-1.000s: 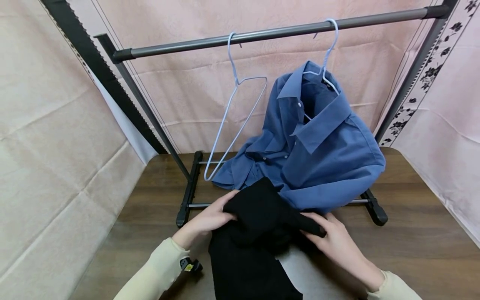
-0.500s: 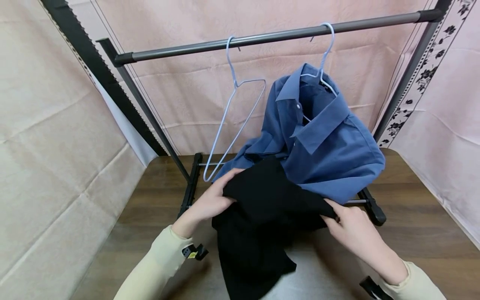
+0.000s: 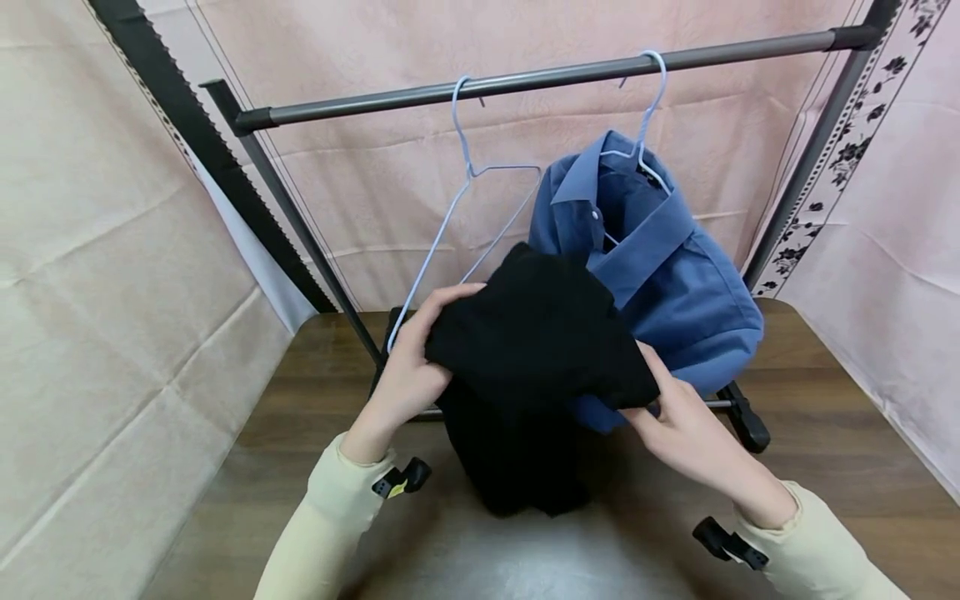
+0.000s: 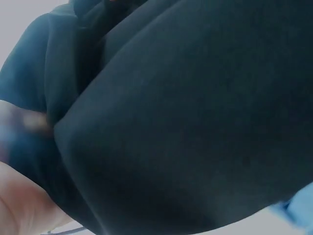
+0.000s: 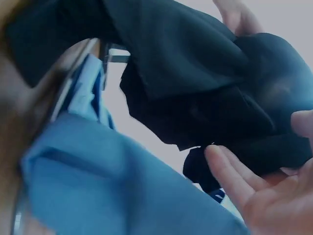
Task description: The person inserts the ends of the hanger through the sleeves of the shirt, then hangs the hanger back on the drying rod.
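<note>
A black cloth garment [image 3: 532,358], bunched with a loose part hanging down, is held up in front of the rack. My left hand [image 3: 408,371] grips its left edge, thumb on the near side, and overlaps the bare light-blue hanger [image 3: 444,222] in the head view. At the garment's right edge, my right hand [image 3: 690,425] pinches the cloth between thumb and fingers. Black fabric [image 4: 186,112] fills most of the left wrist view. In the right wrist view, the fingertips [image 5: 215,154] of my right hand lie against the cloth. The garment's exact kind is hidden by its folds.
A blue button-up shirt [image 3: 652,267] hangs on a second hanger [image 3: 649,108] to the right, partly behind the garment. Both hangers hook over the grey rail [image 3: 555,77]. The rack's black foot [image 3: 744,417] stands on the wooden table [image 3: 825,450]. Pink cloth [image 3: 360,192] covers the back.
Both hands have raised the black garment up toward the rail, and its lower part has come up from the table's front. The right hand moved out rightward, then slightly back. The bare hanger has shifted.
</note>
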